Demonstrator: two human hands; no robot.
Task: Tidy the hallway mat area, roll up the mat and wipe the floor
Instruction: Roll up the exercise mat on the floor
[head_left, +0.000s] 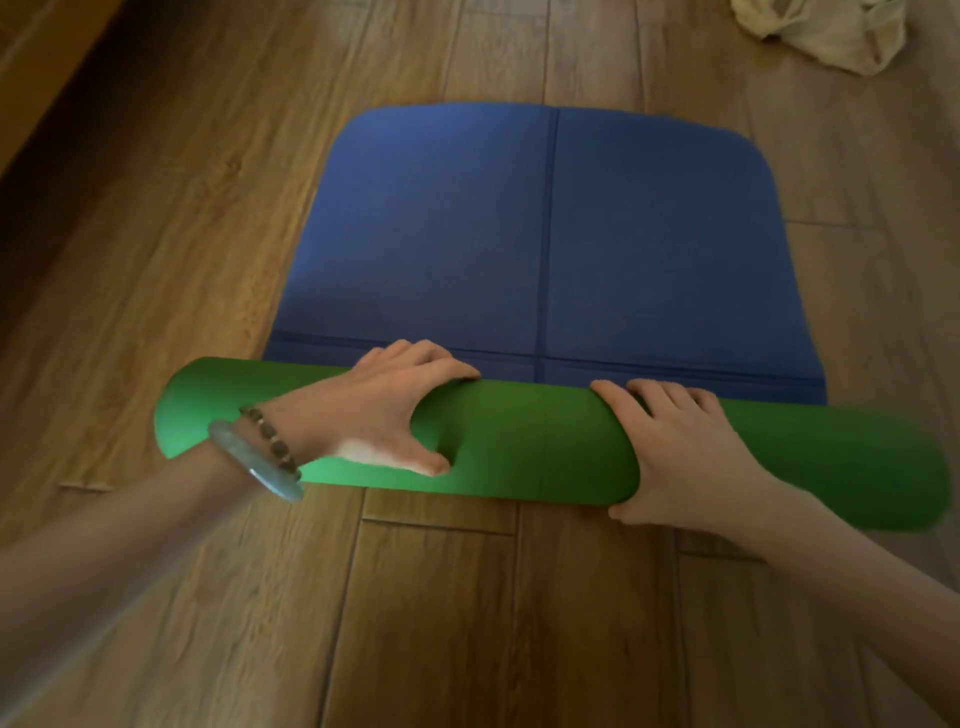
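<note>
Fingers (431, 358) of the left hand (374, 410) curled over the far side of the green rolled part (524, 441) of the two-sided foam mat, thumb hooked round the near side and pressing a dent into it. Fingers (670, 395) of the right hand (680, 457) draped over the top of the same roll, side by side and bent, thumb wrapped down the near face. Roll lying crosswise on the brown wooden plank floor (467, 623), hands set apart toward its middle, both ends sticking out past them. Beyond the roll, the unrolled blue stretch of the mat (545, 234) flat on the floor, rounded far corners, a crease line down the centre and another across just ahead of the roll. On the left wrist, a pale glassy bangle (254, 462) beside a dark beaded bracelet (270, 436). At the far right corner, a crumpled cream cloth (826, 31) on the floor, well apart from the mat.
</note>
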